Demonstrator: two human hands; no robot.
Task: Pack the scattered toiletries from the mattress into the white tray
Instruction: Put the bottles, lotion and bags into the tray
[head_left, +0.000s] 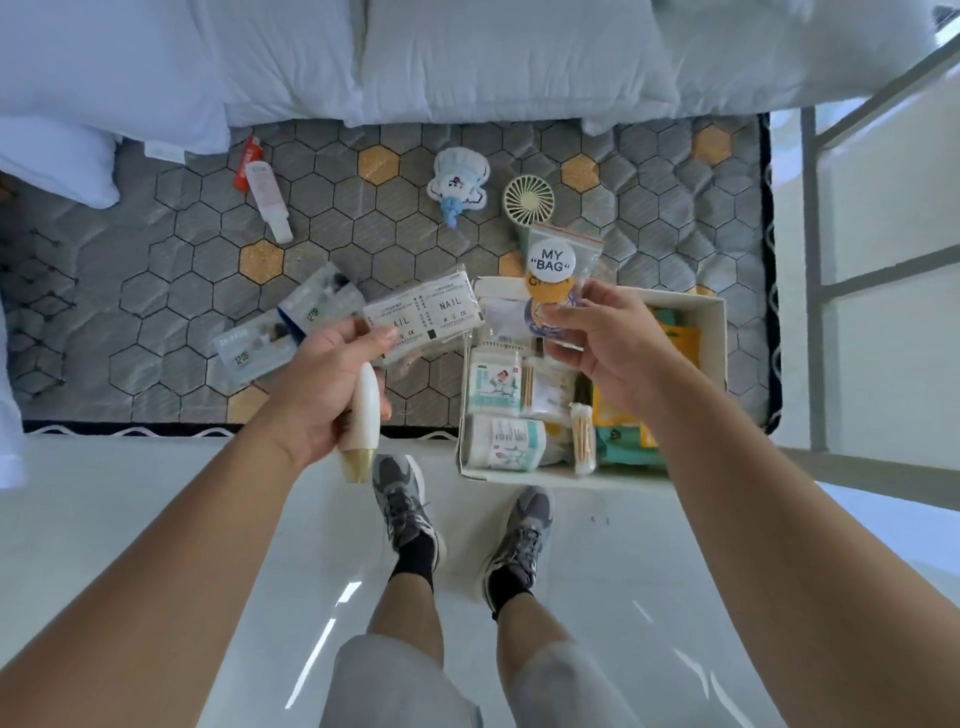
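My left hand (324, 387) grips a clear nail pack (423, 317) between thumb and fingers and a cream bottle with a gold cap (361, 423) in the palm, left of the white tray (719, 332). My right hand (605, 338) pinches a clear zip bag of round badges (558, 270) above the tray's far left corner. The tray sits at the mattress's front edge and holds cotton-swab tubs (493, 382), a swab packet (582, 439) and yellow and green packets (623, 434). On the mattress (171, 291) lie two boxed packs (291, 325), a pink spray bottle (267, 200) and a red tube (247, 161).
A plush charm (457, 187) and a small green hand fan (529, 200) lie on the mattress behind the tray. White pillows and bedding (363, 57) cover the far side. A white bed frame post (810, 270) stands right. My shoes (400, 506) are on the glossy floor.
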